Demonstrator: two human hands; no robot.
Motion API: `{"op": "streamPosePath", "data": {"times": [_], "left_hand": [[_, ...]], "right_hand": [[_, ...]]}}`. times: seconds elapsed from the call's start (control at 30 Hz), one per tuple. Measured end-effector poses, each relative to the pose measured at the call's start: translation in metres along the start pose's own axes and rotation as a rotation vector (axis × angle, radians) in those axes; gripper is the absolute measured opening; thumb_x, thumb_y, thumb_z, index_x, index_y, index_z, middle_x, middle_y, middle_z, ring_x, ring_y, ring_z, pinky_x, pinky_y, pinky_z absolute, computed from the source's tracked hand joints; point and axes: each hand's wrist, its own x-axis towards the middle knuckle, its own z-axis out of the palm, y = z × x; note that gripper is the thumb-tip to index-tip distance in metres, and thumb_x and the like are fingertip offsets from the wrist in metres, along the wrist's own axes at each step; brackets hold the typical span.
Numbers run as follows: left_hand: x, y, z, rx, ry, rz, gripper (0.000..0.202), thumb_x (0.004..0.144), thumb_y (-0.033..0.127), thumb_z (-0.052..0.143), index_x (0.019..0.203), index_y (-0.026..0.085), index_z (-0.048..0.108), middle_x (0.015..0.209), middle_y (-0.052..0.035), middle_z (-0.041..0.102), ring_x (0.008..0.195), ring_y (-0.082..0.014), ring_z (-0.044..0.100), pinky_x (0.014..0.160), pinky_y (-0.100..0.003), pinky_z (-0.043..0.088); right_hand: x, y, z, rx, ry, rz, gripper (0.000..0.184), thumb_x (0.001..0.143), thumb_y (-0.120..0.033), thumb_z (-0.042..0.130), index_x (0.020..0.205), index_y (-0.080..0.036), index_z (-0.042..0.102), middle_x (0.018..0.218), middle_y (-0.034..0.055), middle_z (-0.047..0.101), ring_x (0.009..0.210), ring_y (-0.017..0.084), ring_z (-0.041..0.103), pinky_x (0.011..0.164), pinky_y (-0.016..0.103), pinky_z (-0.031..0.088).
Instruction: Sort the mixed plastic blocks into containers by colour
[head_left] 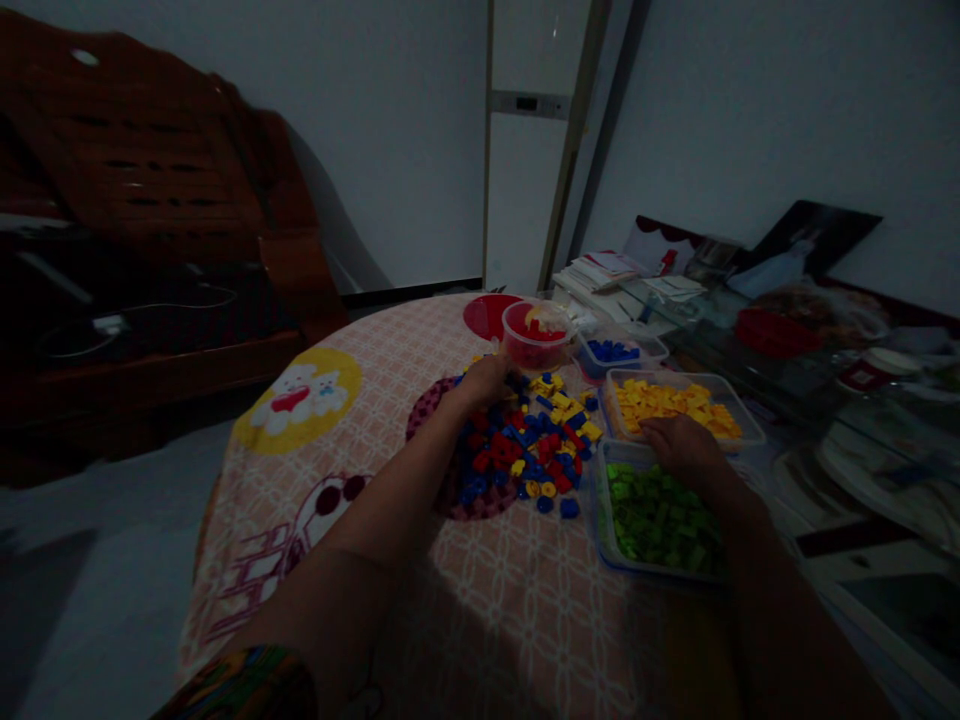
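My left hand (487, 382) is at the far left edge of a mixed pile of toy building bricks (536, 440) in red, blue and yellow. Its fingers are curled down at the bricks, and what they hold, if anything, is hidden. My right hand (684, 446) hovers at the near rim of a clear tub of yellow bricks (675, 402), partly above a tub of green bricks (656, 520). The fingers of that hand are drawn together; I cannot make out anything in them.
Behind the pile stand a round tub of red bricks (536, 335) and a tub of blue bricks (611, 352). A red lid (487, 315) lies at the back of the patterned tablecloth (525, 610). Right of it, a glass table (795, 370) carries clutter. A wooden bench (165, 220) stands left.
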Motion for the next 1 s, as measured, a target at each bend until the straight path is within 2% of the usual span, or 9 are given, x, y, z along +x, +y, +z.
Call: {"op": "streamPosePath", "data": {"times": [0.1,0.17,0.23,0.3,0.43,0.57,0.67,0.87,1.0], "left_hand": [[0.001,-0.004,-0.002,-0.021,0.146,-0.041,0.038,0.075,0.012,0.069,0.110,0.019,0.079,0.115,-0.0099,0.073,0.107,-0.0247,0.067,0.094,-0.028,0.051],[-0.002,-0.006,-0.007,-0.072,0.163,-0.025,0.033,0.076,0.012,0.066,0.106,0.017,0.080,0.107,-0.0097,0.075,0.101,-0.0232,0.068,0.092,-0.028,0.051],[-0.005,-0.008,-0.013,-0.159,0.087,0.038,0.025,0.076,0.014,0.066,0.096,0.016,0.081,0.091,-0.0059,0.077,0.088,-0.0202,0.069,0.084,-0.025,0.051],[-0.008,-0.008,-0.017,-0.238,-0.048,0.115,0.019,0.074,0.016,0.068,0.087,0.016,0.082,0.079,-0.0019,0.077,0.078,-0.0174,0.068,0.076,-0.022,0.050],[-0.009,-0.004,-0.015,-0.258,-0.246,0.143,0.015,0.070,0.015,0.073,0.082,0.018,0.082,0.077,-0.0004,0.078,0.073,-0.0152,0.068,0.068,-0.019,0.047],[-0.006,-0.001,-0.010,-0.184,-0.196,0.094,0.022,0.069,0.016,0.077,0.090,0.019,0.083,0.083,-0.0011,0.079,0.078,-0.0177,0.070,0.073,-0.021,0.048],[-0.008,0.002,-0.011,-0.138,-0.171,0.110,0.022,0.070,0.017,0.077,0.091,0.020,0.083,0.084,-0.0013,0.079,0.080,-0.0182,0.070,0.075,-0.022,0.048],[-0.014,0.017,-0.015,-0.029,-0.349,0.180,0.026,0.067,0.016,0.080,0.092,0.022,0.081,0.088,-0.0014,0.079,0.080,-0.0175,0.070,0.067,-0.021,0.045],[-0.016,0.026,-0.014,0.043,-0.373,0.206,0.027,0.067,0.019,0.081,0.094,0.023,0.078,0.093,-0.0011,0.078,0.084,-0.0173,0.069,0.068,-0.021,0.044]], "right_hand": [[0.000,-0.001,-0.001,-0.003,-0.004,0.004,0.041,0.103,-0.027,0.034,0.105,-0.017,0.073,0.105,0.0121,0.076,0.095,0.025,0.064,0.078,0.033,0.040],[0.000,-0.002,-0.002,0.000,-0.014,0.009,0.041,0.103,-0.027,0.034,0.105,-0.017,0.073,0.104,0.0116,0.076,0.095,0.025,0.064,0.077,0.033,0.040],[0.000,-0.002,-0.003,0.007,-0.020,0.019,0.040,0.103,-0.027,0.034,0.104,-0.018,0.074,0.102,0.0110,0.076,0.093,0.024,0.064,0.076,0.033,0.039],[0.000,-0.003,-0.004,0.009,-0.021,0.024,0.040,0.103,-0.026,0.034,0.101,-0.018,0.073,0.100,0.0110,0.076,0.091,0.024,0.064,0.076,0.033,0.039],[0.000,-0.004,-0.005,0.006,-0.020,0.023,0.039,0.102,-0.027,0.035,0.098,-0.018,0.073,0.100,0.0118,0.076,0.091,0.024,0.064,0.075,0.033,0.039],[0.001,-0.002,-0.003,0.014,-0.014,0.026,0.039,0.101,-0.027,0.036,0.098,-0.018,0.073,0.101,0.0113,0.076,0.091,0.023,0.064,0.075,0.033,0.039],[0.001,0.000,0.000,0.016,0.004,0.004,0.039,0.102,-0.027,0.036,0.098,-0.018,0.073,0.100,0.0111,0.076,0.090,0.023,0.064,0.075,0.032,0.039],[0.002,0.001,0.003,0.013,0.011,0.000,0.037,0.102,-0.026,0.037,0.097,-0.020,0.073,0.101,0.0108,0.076,0.090,0.023,0.065,0.076,0.032,0.040],[0.002,0.000,0.000,0.018,0.004,0.020,0.036,0.102,-0.027,0.037,0.097,-0.020,0.073,0.100,0.0108,0.076,0.091,0.024,0.065,0.076,0.032,0.039]]}}
